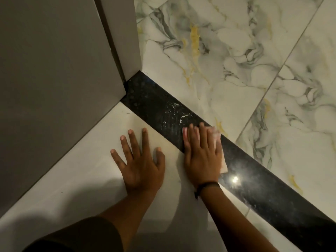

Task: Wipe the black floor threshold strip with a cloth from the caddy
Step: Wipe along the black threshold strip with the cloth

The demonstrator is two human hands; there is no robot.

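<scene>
The black threshold strip [156, 108] runs diagonally across the floor from the foot of the grey door frame [125, 51] down toward the lower right corner, and everything here sits against it. On its plain-tile side, the left hand [140, 160] lies flat with fingers spread, holding nothing and simply bracing the body. Just beside it, the right hand [201, 157] presses palm-down on the strip itself, its grip flat rather than curled, pinning a pale cloth [221, 151] that shows only along the far edge of the hand and at the fingertips.

The likeliest fault is a missed patch: white smears [176, 111] remain on the strip between the cloth and the door frame, and a flat, unclenched hold could let the cloth slide out or bunch up under the palm. The tight corner where the strip meets the frame looks hard to reach with a flat hand. The braced hand might also slip if the plain tile is damp.

Most of the cloth is covered by the hand, so its size and soiling cannot be judged. The caddy is not in view. A lamp glare [235, 179] on the strip below the cloth masks the surface there, and the strip's lower end is cut off by the frame edge.
</scene>
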